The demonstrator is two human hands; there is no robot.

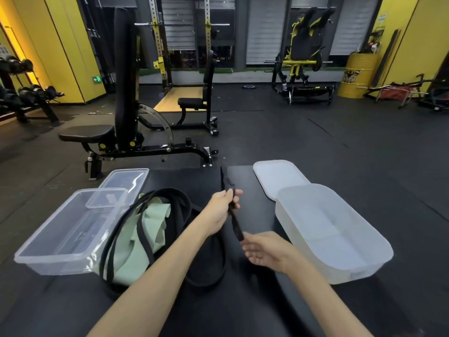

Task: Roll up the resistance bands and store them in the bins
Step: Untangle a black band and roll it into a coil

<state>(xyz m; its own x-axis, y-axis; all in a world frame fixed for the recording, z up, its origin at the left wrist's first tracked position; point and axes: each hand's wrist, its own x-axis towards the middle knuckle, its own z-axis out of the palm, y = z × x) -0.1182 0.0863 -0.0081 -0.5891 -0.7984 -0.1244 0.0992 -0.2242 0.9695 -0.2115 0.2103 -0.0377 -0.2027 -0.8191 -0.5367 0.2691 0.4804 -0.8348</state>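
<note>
My left hand point(222, 210) is closed around a flat black resistance band point(235, 224), lifting one end of it above the black table point(189, 178). My right hand point(263, 250) hovers palm up just below that band's lower part, fingers spread, touching or nearly touching it. A pile of black loop bands point(143, 229) lies on the table with a pale green band point(136, 249) tangled among them. A clear plastic bin point(43, 254) stands at the left and a frosted white bin point(340, 268) at the right; both look empty.
The clear bin's lid point(131, 177) lies behind it, and the white lid point(274, 176) lies behind the white bin. Beyond the table stand a black adjustable bench point(121, 132), a squat rack point(184, 57), a dumbbell rack point(21, 93) and a yellow drum point(354, 76).
</note>
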